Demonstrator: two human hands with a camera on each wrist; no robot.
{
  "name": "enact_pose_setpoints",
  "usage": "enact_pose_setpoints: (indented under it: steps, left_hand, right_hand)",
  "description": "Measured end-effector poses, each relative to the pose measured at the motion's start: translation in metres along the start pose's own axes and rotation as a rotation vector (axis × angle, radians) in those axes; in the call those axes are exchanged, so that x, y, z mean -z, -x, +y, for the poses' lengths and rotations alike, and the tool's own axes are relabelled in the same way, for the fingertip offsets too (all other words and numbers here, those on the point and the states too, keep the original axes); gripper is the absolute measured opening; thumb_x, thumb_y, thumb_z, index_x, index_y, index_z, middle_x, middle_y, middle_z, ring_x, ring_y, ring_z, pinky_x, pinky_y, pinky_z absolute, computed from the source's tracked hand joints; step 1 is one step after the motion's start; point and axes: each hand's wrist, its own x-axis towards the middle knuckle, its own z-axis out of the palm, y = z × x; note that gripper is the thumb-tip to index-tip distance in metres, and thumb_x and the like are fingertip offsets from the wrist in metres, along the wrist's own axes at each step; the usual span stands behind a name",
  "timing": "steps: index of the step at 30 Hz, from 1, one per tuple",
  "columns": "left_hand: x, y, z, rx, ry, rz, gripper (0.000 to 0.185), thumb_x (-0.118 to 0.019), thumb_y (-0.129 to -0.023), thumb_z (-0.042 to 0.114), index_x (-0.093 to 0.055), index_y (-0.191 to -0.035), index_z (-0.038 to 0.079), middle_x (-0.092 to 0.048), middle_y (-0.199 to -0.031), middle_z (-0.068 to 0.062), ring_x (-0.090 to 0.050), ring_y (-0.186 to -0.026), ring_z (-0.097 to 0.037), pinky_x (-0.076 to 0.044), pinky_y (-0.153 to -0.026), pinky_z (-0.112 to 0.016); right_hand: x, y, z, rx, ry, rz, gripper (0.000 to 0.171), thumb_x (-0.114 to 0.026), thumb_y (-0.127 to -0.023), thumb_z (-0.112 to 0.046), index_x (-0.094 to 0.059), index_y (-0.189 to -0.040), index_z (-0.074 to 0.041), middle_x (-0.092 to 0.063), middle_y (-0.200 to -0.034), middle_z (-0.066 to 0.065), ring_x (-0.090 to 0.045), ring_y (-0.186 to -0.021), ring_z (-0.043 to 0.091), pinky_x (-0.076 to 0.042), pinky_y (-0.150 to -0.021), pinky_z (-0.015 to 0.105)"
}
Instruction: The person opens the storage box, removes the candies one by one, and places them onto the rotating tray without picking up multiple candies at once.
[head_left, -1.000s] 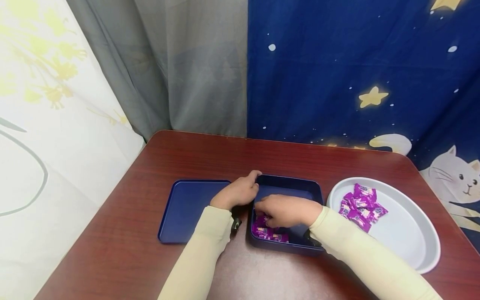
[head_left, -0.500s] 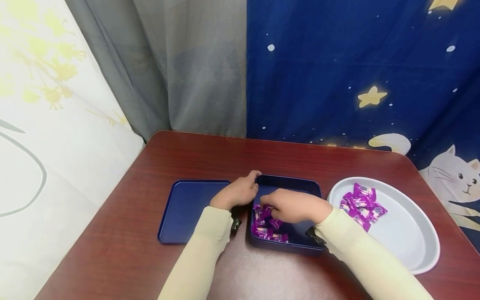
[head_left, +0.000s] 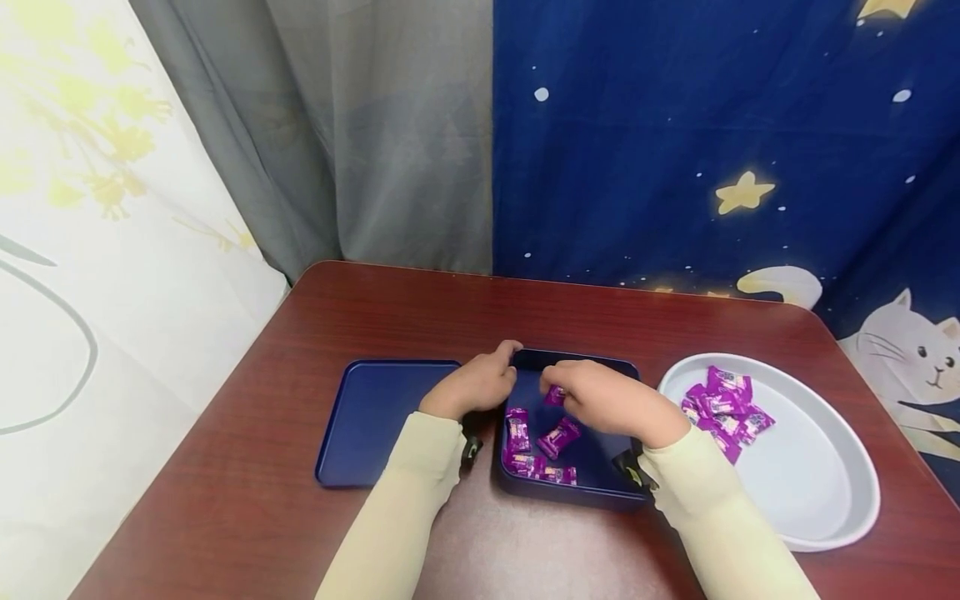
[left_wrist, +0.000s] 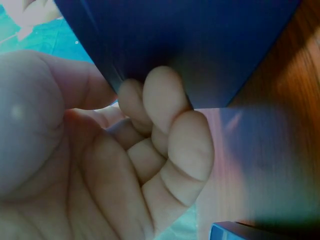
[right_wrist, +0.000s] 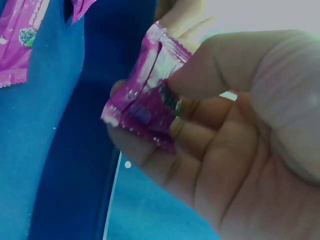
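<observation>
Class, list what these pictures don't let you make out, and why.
Head view: part of the flat blue rectangular lid, hidden by the left cream fabric sleeve.
Head view: part of the held glossy purple packet, hidden by the right hand.
Left wrist view: inside of the dark blue rectangular box, hidden by its own wall.
Right wrist view: top-left purple packet, cut off by the edge.
</observation>
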Motion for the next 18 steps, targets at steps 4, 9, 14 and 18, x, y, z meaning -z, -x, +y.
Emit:
enact_pose_setpoints:
  steps: [4,9,14,18]
  left_hand:
    - [0.0,0.0,0.001,0.003,0.0,0.002,0.048,-0.04,-0.106,0.023,-0.032,-0.152,0.015,-0.05,-0.146,-0.011,-0.052,-0.128,-0.025,-0.039,-0.108,-0.046]
    - [0.0,-0.001,0.002,-0.003,-0.004,0.008,0.048,-0.041,-0.106,0.024,-0.032,-0.152,0.015,-0.05,-0.146,-0.011,-0.051,-0.129,-0.025,-0.038,-0.108,-0.046]
    - [0.0,-0.001,0.001,-0.003,-0.006,0.014,0.047,-0.041,-0.106,0.023,-0.032,-0.152,0.016,-0.051,-0.145,-0.012,-0.052,-0.128,-0.025,-0.038,-0.108,-0.046]
    - [-0.001,0.0,-0.001,0.002,0.006,0.01,0.047,-0.041,-0.106,0.022,-0.032,-0.152,0.016,-0.051,-0.144,-0.013,-0.053,-0.126,-0.025,-0.038,-0.108,-0.046]
  right_hand:
    - [-0.001,0.004,0.004,-0.025,0.018,0.005,0.024,-0.06,-0.086,0.007,-0.066,-0.105,-0.008,-0.064,-0.1,0.001,-0.061,-0.094,0.019,-0.052,-0.088,0.04]
    - [-0.001,0.01,0.011,-0.078,0.005,0.025,0.023,-0.061,-0.087,0.005,-0.066,-0.103,-0.011,-0.063,-0.096,-0.001,-0.059,-0.09,0.018,-0.053,-0.087,0.04]
    - [0.001,0.015,0.017,-0.103,-0.014,0.052,0.021,-0.062,-0.088,0.003,-0.066,-0.104,-0.011,-0.062,-0.094,-0.002,-0.058,-0.086,0.017,-0.053,-0.084,0.04]
    - [0.005,0.02,0.021,-0.113,-0.032,0.092,0.022,-0.062,-0.087,0.003,-0.067,-0.104,-0.01,-0.064,-0.093,-0.001,-0.058,-0.085,0.018,-0.053,-0.084,0.041]
